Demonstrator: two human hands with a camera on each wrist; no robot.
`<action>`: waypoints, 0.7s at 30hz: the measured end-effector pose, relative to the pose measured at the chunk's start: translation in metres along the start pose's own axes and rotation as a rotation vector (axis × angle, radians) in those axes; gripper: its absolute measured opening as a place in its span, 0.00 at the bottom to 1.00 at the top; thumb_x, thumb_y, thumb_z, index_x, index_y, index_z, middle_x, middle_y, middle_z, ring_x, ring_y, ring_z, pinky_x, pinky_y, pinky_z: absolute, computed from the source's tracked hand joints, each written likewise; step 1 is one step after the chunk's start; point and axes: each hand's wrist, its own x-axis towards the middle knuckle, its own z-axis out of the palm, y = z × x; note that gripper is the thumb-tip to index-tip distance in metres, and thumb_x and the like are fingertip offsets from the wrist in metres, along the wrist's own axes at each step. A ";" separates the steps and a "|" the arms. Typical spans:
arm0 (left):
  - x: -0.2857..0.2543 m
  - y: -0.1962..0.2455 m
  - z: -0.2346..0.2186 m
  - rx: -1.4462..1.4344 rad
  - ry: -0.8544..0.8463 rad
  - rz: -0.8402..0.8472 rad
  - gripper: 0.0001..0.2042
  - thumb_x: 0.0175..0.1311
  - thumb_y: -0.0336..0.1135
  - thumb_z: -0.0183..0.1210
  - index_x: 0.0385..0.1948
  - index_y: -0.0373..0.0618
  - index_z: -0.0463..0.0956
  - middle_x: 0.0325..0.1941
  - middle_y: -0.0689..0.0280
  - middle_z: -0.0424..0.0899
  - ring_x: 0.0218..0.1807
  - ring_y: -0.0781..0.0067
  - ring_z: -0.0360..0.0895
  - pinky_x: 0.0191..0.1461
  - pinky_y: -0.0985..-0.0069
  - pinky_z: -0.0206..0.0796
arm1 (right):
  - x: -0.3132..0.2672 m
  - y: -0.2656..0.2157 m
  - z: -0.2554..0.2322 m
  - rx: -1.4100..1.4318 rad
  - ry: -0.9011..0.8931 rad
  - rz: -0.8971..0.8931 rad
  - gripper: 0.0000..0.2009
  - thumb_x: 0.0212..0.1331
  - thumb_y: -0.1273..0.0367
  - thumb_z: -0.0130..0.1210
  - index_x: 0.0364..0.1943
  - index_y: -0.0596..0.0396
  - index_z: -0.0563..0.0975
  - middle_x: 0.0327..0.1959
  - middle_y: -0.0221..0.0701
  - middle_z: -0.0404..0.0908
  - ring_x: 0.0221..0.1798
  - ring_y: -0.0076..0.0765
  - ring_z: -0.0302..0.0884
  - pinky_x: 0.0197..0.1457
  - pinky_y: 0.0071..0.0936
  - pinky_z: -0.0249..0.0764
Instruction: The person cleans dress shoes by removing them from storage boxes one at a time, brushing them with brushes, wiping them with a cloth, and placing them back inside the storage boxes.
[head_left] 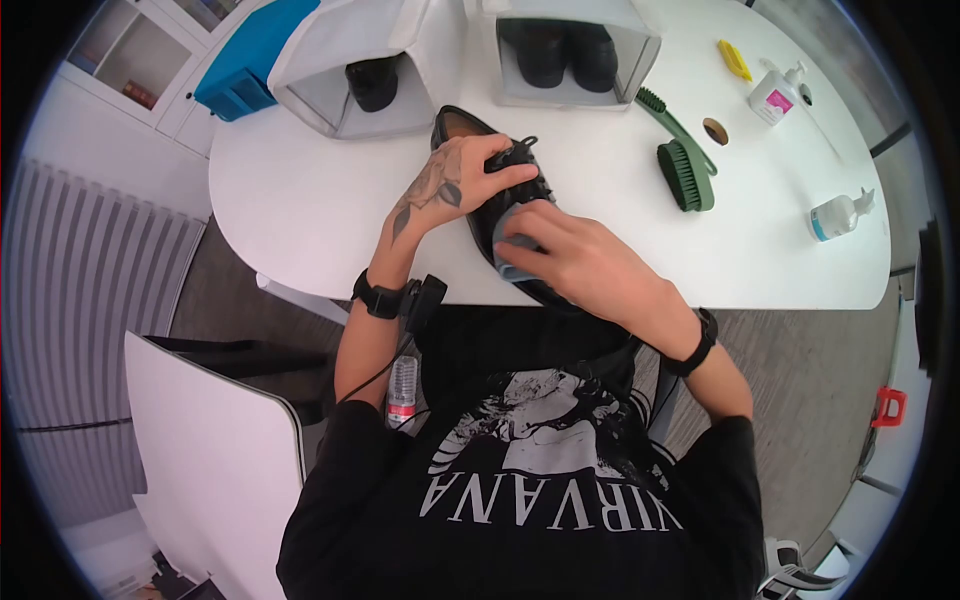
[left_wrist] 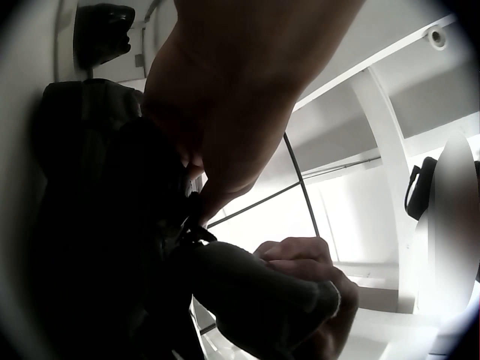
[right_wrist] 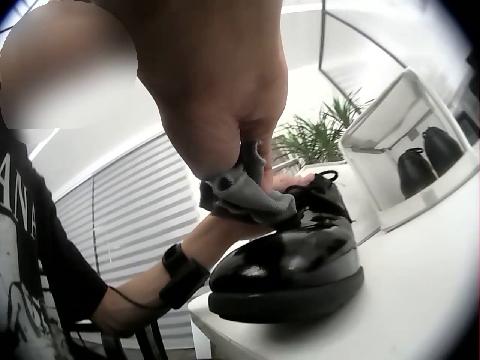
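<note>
Cloth (right_wrist: 255,196) pinched in the right hand (head_left: 585,258), tight against the front of the black lace-up shoe (right_wrist: 319,251), probably for a rub; the left hand (head_left: 455,182) grips around the laces (right_wrist: 328,201), presumably steadying things at the white table's (head_left: 770,265) near edge, glossy toe (right_wrist: 255,266) jutting past those right fingers.

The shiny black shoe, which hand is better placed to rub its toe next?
Probably the right hand: it pinches the grey cloth on the black shoe, nearer the toe. The left hand holds the shoe farther back, by the laces, so it looks better for steadying.
</note>
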 end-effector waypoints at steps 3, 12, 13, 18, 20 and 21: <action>-0.004 -0.010 0.004 -0.038 0.007 -0.010 0.22 0.69 0.52 0.67 0.37 0.36 0.81 0.26 0.60 0.78 0.28 0.71 0.67 0.36 0.70 0.64 | 0.015 -0.005 0.035 -0.188 -0.067 -0.179 0.08 0.51 0.72 0.63 0.34 0.60 0.82 0.43 0.32 0.75 0.54 0.37 0.76 0.54 0.32 0.80; -0.025 -0.013 0.011 -0.117 0.075 -0.004 0.24 0.69 0.54 0.67 0.39 0.35 0.80 0.25 0.61 0.78 0.28 0.72 0.66 0.35 0.70 0.64 | -0.024 -0.014 0.015 -0.321 -0.295 -0.087 0.06 0.50 0.71 0.60 0.31 0.57 0.84 0.41 0.28 0.75 0.51 0.34 0.75 0.54 0.27 0.79; -0.024 -0.013 0.011 -0.094 0.091 -0.001 0.24 0.69 0.54 0.67 0.39 0.35 0.80 0.26 0.61 0.78 0.28 0.72 0.67 0.35 0.70 0.64 | -0.030 -0.012 0.005 -0.326 -0.303 -0.092 0.06 0.50 0.71 0.60 0.31 0.57 0.84 0.41 0.28 0.75 0.51 0.34 0.75 0.54 0.27 0.79; -0.030 -0.022 0.018 -0.158 0.211 0.053 0.31 0.68 0.58 0.67 0.49 0.29 0.82 0.30 0.56 0.84 0.29 0.68 0.74 0.37 0.69 0.68 | -0.058 -0.005 -0.041 -0.339 -0.357 0.112 0.10 0.48 0.74 0.60 0.37 0.61 0.81 0.40 0.32 0.73 0.50 0.38 0.76 0.51 0.31 0.82; -0.030 -0.017 0.013 -0.168 0.103 -0.009 0.34 0.68 0.59 0.67 0.53 0.27 0.81 0.33 0.54 0.86 0.30 0.65 0.76 0.38 0.69 0.69 | -0.067 0.001 -0.054 -0.336 -0.363 0.227 0.13 0.48 0.75 0.59 0.41 0.62 0.82 0.42 0.34 0.74 0.51 0.42 0.77 0.50 0.34 0.82; -0.030 -0.017 0.014 -0.171 0.104 -0.006 0.34 0.68 0.59 0.67 0.53 0.27 0.81 0.33 0.54 0.86 0.30 0.65 0.76 0.38 0.69 0.69 | -0.063 -0.002 -0.060 -0.340 -0.366 0.229 0.13 0.48 0.75 0.59 0.41 0.62 0.82 0.42 0.34 0.74 0.51 0.42 0.77 0.50 0.34 0.82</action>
